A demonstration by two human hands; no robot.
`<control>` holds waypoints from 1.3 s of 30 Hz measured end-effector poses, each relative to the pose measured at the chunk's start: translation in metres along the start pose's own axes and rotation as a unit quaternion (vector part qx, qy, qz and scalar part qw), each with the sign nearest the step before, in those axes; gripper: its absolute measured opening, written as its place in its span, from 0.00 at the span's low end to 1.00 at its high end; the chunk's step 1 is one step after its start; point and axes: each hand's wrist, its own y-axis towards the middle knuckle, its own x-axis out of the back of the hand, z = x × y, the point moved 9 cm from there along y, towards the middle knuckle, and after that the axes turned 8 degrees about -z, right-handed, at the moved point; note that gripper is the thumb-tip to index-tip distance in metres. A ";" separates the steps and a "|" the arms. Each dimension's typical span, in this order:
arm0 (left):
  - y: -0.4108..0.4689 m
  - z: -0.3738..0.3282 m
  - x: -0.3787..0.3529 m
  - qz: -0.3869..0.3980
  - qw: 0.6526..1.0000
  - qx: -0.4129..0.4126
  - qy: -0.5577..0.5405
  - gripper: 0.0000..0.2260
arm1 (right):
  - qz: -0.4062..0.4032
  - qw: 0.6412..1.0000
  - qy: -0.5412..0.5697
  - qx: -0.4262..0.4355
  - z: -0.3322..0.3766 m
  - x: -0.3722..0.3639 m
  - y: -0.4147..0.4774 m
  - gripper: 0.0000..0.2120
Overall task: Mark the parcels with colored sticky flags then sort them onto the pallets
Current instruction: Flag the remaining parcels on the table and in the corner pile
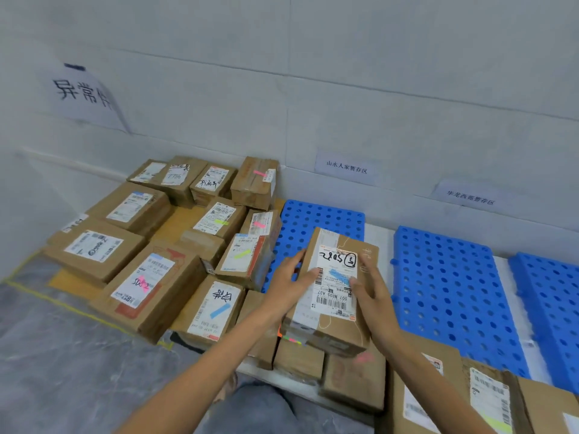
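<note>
This is a parcel depot's sorting and holding corner. Cardboard parcels carrying printed shipping labels with barcodes and handwritten numbers lie packed together on the floor, several marked with coloured sticky flags. Blue perforated plastic pallets lie side by side along the white wall. Above them, small paper signs in Chinese name temporary storage areas, and a larger sheet marks the spot for abnormal items. A yellow tape line borders that zone.
</note>
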 end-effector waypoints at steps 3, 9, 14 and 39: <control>0.012 -0.019 0.043 -0.037 0.997 0.005 -0.071 0.25 | 0.009 0.999 0.029 0.014 0.038 -0.038 0.023 0.22; 0.037 -0.022 0.145 -0.071 0.983 0.059 -0.160 0.23 | 0.105 0.991 0.075 -0.036 0.078 -0.145 0.051 0.21; 0.071 -0.013 0.255 -0.153 0.965 0.108 -0.181 0.21 | 0.233 0.970 0.065 -0.017 0.098 -0.267 0.068 0.25; 0.322 0.069 0.446 0.012 0.973 0.223 0.063 0.19 | 0.093 0.960 0.002 -0.265 0.015 -0.530 0.195 0.23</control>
